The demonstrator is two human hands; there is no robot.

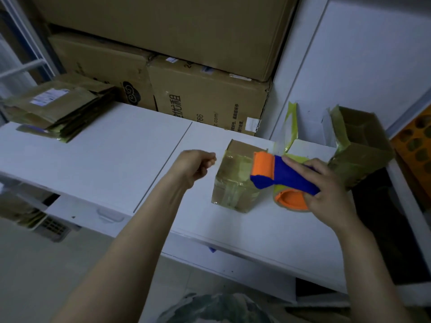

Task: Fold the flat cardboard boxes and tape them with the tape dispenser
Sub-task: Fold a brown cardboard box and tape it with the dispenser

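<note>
A small folded cardboard box covered in shiny tape stands on the white table. My right hand grips the blue and orange tape dispenser, whose orange head sits over the box's top right edge. My left hand hovers just left of the box, fingers curled with thumb and fingertips pinched together; whether a strip of tape is between them cannot be made out. A pile of flat cardboard boxes lies at the table's far left.
An open taped box stands at the right end of the table against the white wall. Large stacked cartons rise behind the table. An orange tray sits at the far right edge.
</note>
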